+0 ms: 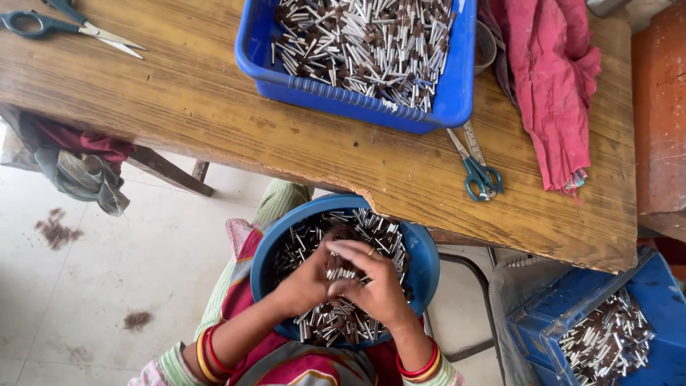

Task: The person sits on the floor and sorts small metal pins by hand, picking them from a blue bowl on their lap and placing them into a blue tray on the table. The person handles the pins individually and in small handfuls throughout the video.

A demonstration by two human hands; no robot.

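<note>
1. Two hands meet over a round blue bowl that sits on my lap, just below the chipped edge of the wooden bench.
2. My left hand comes in from the lower left, its fingers curled inward; I cannot tell from here exactly what its grip holds.
3. My right hand lies against the left — its grip is narrow, fingers bent around a small bunch of short metal sticks with dark brown tips.
4. That bunch sits between the two hands, just above the heap of the same sticks filling the bowl.
5. A ring shows on one finger of my right hand, and red and yellow bangles circle both wrists.
6. On the bench, a rectangular blue tray holds a much larger pile of the same silver, brown-tipped pieces.
7. Just beside that tray's near corner lie teal-handled scissors, blades pointing toward the tray.
8. A second pair of scissors rests at the far left end of the bench, well apart from my hands.
9. A crumpled red cloth lies on the bench to the right of the tray.
10. Lower right, off the bench, a blue crate holds more of the sticks.
11. Brown tufts dot the pale floor at left.
</note>
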